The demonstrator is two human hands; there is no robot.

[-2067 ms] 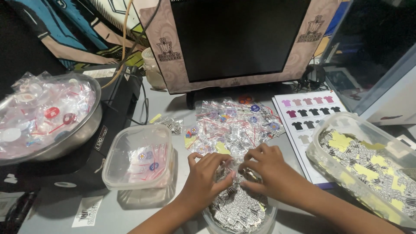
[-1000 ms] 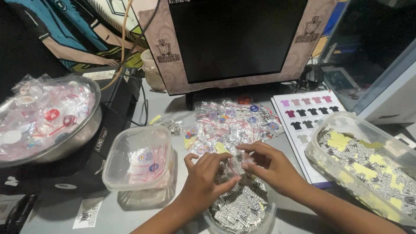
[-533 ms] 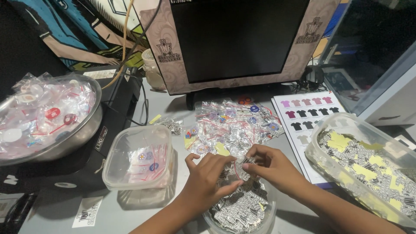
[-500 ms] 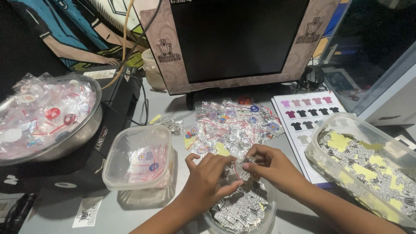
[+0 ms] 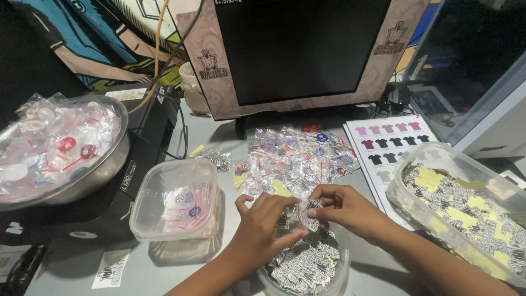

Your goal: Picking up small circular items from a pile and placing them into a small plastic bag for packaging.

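My left hand and my right hand meet over a small round clear tub full of black-and-white stickers. Together they pinch one small clear plastic bag with a black-and-white sticker at its mouth. The left fingers hold the bag's lower edge, and the right fingers grip its top. Just beyond the hands lies a heap of small filled clear bags with coloured pins inside.
A square clear tub with a few bagged pins stands left of my hands. A steel bowl of bagged pins sits far left. A large clear tub of stickers is at right, beside a shirt colour chart. A dark monitor stands behind.
Both hands have lifted from inside the round tub and come together, now holding a small bag with a sticker between them.
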